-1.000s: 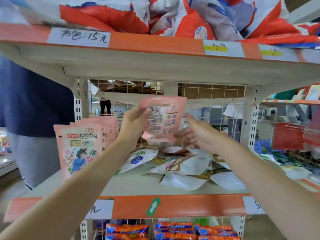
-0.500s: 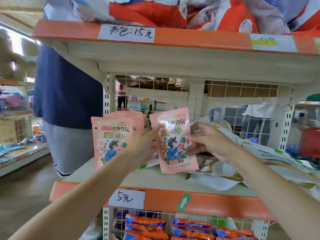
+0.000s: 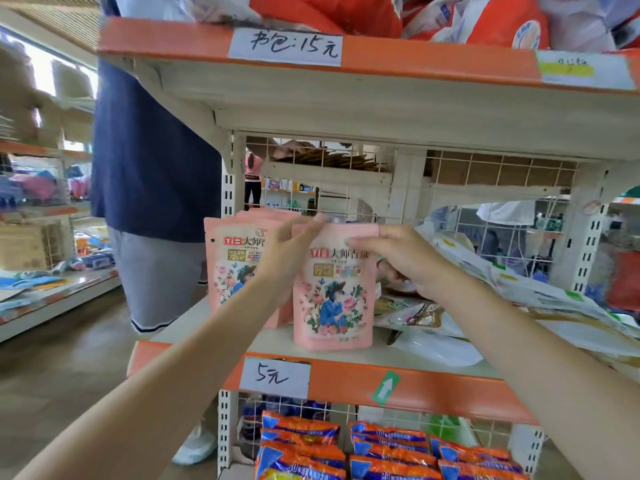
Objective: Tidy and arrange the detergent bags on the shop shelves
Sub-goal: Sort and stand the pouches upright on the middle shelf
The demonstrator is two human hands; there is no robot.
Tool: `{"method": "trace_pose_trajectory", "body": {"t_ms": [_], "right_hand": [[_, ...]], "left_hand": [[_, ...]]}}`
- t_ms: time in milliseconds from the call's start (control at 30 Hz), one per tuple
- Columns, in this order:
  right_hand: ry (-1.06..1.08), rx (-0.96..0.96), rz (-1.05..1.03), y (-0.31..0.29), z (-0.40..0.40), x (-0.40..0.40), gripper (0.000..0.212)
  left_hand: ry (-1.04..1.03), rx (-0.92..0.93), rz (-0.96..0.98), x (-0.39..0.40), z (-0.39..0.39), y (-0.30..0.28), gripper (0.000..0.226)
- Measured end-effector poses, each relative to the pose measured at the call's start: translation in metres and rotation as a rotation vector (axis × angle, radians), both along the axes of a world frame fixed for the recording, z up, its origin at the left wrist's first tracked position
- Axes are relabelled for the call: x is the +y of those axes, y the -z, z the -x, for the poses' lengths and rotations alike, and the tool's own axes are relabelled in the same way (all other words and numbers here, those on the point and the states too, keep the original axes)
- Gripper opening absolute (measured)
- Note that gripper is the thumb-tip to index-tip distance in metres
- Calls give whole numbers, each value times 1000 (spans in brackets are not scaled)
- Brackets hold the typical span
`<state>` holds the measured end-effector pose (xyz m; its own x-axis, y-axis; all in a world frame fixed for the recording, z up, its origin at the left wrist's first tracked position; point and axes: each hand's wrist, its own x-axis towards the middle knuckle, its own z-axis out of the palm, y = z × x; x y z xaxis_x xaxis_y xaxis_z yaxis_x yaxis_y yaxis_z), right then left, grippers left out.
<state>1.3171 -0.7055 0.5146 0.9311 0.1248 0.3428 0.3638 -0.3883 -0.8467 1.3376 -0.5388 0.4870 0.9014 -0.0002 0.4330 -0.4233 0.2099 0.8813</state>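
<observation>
A pink detergent bag (image 3: 334, 299) with a flower print stands upright on the middle shelf (image 3: 346, 355), near its front edge. My left hand (image 3: 292, 252) pinches its top left corner and my right hand (image 3: 398, 258) grips its top right corner. Just to its left, a row of matching pink bags (image 3: 230, 268) stands upright, partly hidden behind my left wrist. To the right, white and gold bags (image 3: 512, 306) lie flat in a loose heap on the same shelf.
A person in a dark blue shirt and grey shorts (image 3: 152, 188) stands at the shelf's left end. Orange bags (image 3: 388, 448) fill the shelf below. Red and white bags (image 3: 415, 15) are piled on the top shelf. A wire grid (image 3: 485, 178) backs the shelf.
The pink bag was turned from its back to its front, lowered, and now stands on the shelf beside the pink row. Both hands shifted to its top corners. The view moved closer and left.
</observation>
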Motion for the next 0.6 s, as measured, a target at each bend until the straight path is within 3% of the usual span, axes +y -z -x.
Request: {"method": "trace_pose_trajectory", "body": {"t_ms": [100, 300, 400, 467, 600], "right_hand": [[-10, 37, -46, 7, -2, 4, 19], [115, -219, 89, 12, -2, 7, 33], [46, -149, 147, 17, -1, 6, 14], [16, -91, 180, 22, 0, 8, 7], [-2, -114, 83, 29, -1, 20, 18]], "left_hand": [[-19, -35, -56, 7, 1, 2, 48], [-19, -33, -128, 10, 2, 19, 20], [-63, -30, -47, 11, 4, 22, 7], [-62, -27, -33, 15, 5, 21, 13], [-44, 44, -185, 31, 9, 35, 27]]}}
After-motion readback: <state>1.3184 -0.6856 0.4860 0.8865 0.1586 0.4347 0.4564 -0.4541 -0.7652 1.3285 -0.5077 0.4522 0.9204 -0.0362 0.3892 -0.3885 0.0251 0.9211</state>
